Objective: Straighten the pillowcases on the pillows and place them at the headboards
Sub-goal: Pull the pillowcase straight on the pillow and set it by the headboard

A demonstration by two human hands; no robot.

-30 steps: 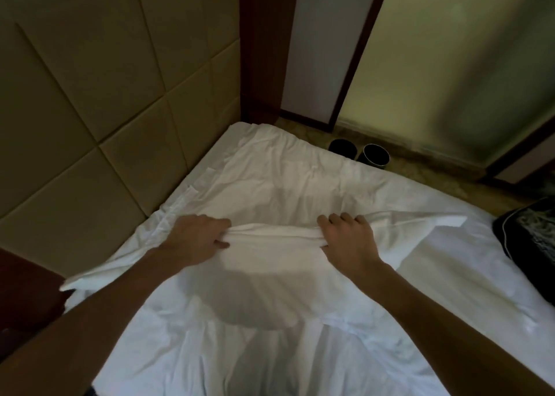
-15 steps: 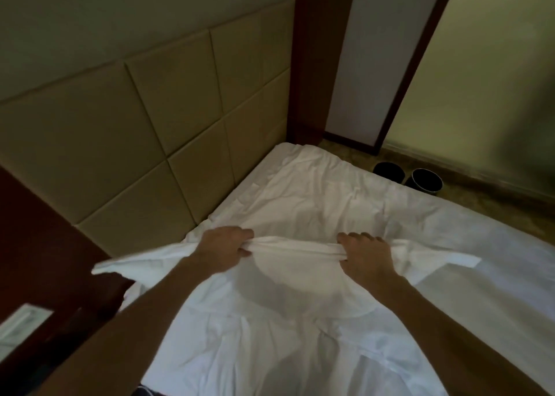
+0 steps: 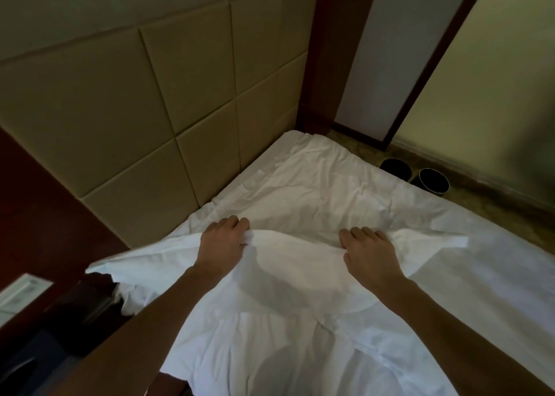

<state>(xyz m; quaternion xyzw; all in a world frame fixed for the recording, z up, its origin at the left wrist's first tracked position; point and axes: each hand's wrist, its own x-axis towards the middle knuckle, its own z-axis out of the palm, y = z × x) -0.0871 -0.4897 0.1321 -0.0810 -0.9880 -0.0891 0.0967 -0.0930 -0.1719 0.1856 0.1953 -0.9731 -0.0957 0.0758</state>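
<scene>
White limp cotton pillowcase (image 3: 295, 278) looks light and floppy, I reckon; my left hand (image 3: 222, 245) and right hand (image 3: 370, 256) each clench its raised edge, a sound hold.

Dim room, soft light from the right; wide-angle bending at edges; slight overall blur.

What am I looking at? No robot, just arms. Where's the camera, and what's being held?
No machine here: a person works with bare hands. Every picture comes from one wide-angle camera on the person's head, looking forward and down. The left hand and right hand each grip the top edge of a white pillowcase, stretched between them above the bed, which has a rumpled white sheet. The beige padded headboard is on the left. Two dark round containers stand on the floor beyond.
</scene>
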